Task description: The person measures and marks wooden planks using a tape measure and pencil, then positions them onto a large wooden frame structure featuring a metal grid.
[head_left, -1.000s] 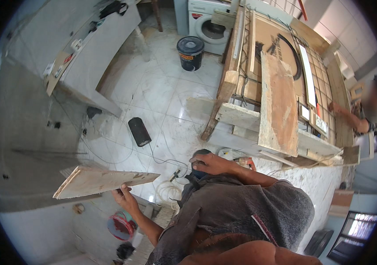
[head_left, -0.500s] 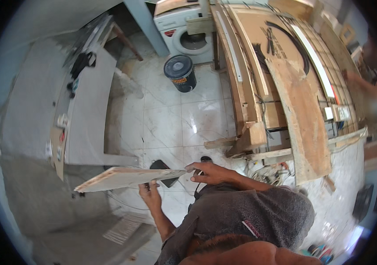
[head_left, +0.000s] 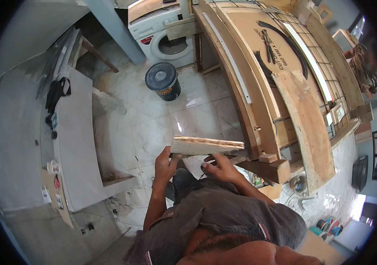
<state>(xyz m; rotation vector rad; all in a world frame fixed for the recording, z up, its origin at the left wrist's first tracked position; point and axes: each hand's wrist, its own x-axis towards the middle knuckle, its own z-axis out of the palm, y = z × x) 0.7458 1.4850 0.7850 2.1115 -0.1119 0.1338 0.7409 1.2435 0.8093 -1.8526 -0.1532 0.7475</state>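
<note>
The plywood board is, in the head view, up in front of the person's body, between the left hand and the right hand, over the tiled floor. The step in hand looks like steadying it with both hands. To do that well, the person would probably keep the hands at opposite sides and level with each other, and keep the skin off the rough, layered edge, which may splinter. A light grip could let the board tip toward one side.

The left fingers and thumb pinch the board at its left end. The right fingers are bent up against its underside, with the thumb apart from them; how firmly they hold cannot be told.

The layered edge faces up toward the camera and runs left to right, its right end slightly lower and pointing toward the wooden frame. The face below that edge is strongly foreshortened, so whether the long axis follows the edge or runs away beneath it cannot be told.
</note>
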